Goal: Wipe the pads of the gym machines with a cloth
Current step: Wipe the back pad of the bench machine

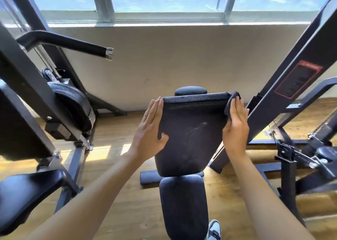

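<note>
Centre frame: upright black back pad (189, 135), whitish smears on its face. Left hand (149, 128) flat, fingers straight, bracing left edge. Right hand (235, 128) pressing dark cloth (231, 101) against upper right corner. Risk: cloth slipping off the rounded corner, smears left behind. Red-bordered label (297, 79), right of frame, unreadable.

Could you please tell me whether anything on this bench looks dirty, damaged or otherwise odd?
Yes: the back pad carries pale, dusty smears across its middle, not yet wiped. The right hand presses the cloth at its upper right edge; the left hand steadies the opposite side.
</note>
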